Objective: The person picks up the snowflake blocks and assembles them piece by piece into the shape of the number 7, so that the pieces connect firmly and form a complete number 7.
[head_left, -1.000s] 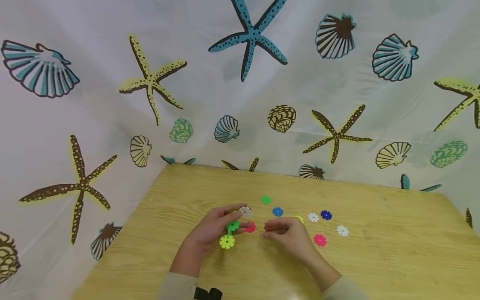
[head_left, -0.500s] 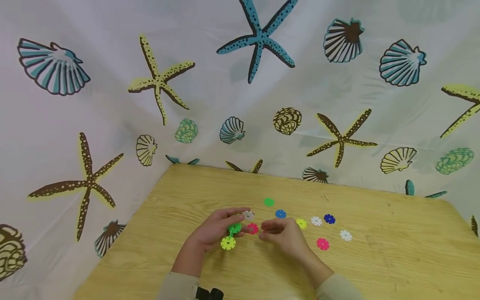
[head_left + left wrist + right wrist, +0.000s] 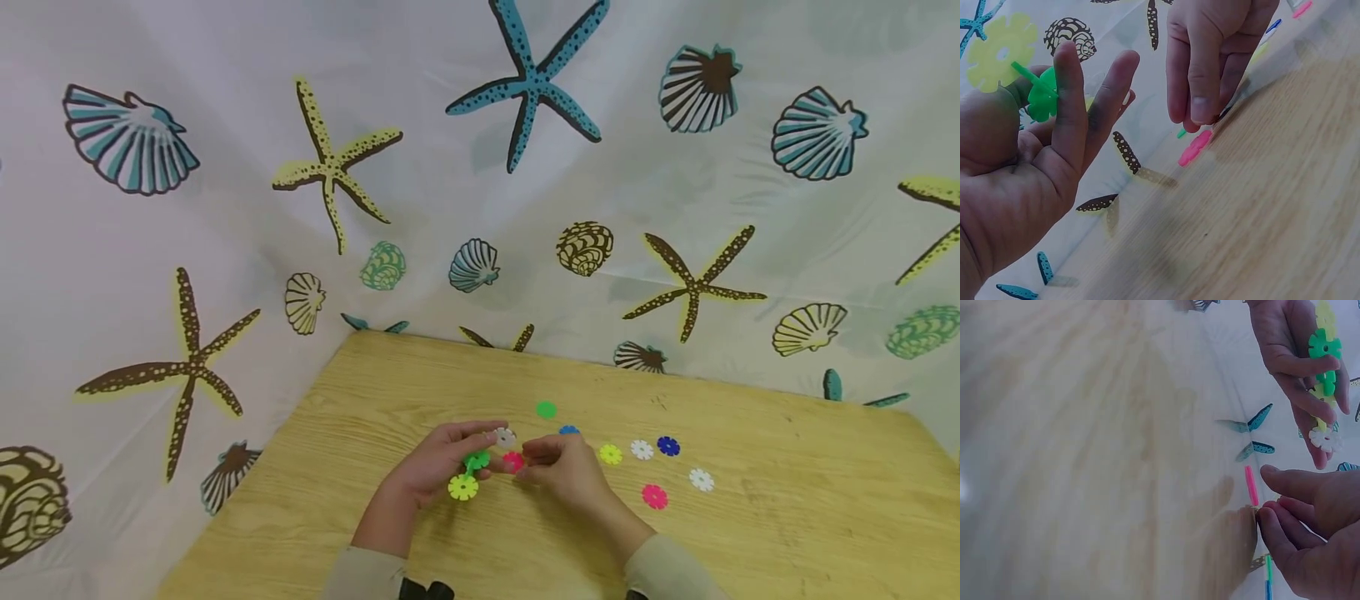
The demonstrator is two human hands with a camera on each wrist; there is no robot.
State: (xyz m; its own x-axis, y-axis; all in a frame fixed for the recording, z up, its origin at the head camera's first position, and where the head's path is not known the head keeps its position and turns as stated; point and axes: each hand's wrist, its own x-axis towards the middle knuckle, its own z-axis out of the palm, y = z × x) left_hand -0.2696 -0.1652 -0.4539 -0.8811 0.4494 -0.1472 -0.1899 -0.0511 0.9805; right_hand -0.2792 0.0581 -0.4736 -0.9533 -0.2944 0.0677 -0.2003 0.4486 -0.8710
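In the head view my left hand [image 3: 435, 464] holds a chain of joined plastic snowflake discs [image 3: 463, 487] above the table. The chain runs from yellow through green to a white disc [image 3: 1325, 439] beyond the fingers, seen in the right wrist view. My fingers cover part of it. My right hand [image 3: 573, 475] is low over the table, its fingertips at a pink snowflake disc [image 3: 513, 461]. That disc [image 3: 1251, 485] appears edge-on in the right wrist view, with the thumb and fingers apart beside it. Whether the fingertips touch it is unclear.
On the wooden table [image 3: 787, 500] lie loose discs: green [image 3: 546, 410], blue [image 3: 569, 430], yellow [image 3: 611, 454], dark blue [image 3: 669, 446], another pink [image 3: 655, 497] and white ones [image 3: 702, 480]. A curtain [image 3: 420, 167] printed with starfish and shells hangs behind and at the left.
My right hand has moved left toward the pink disc, coming closer to the left hand. The left hand keeps hold of the chain. The whole head view has shifted slightly.
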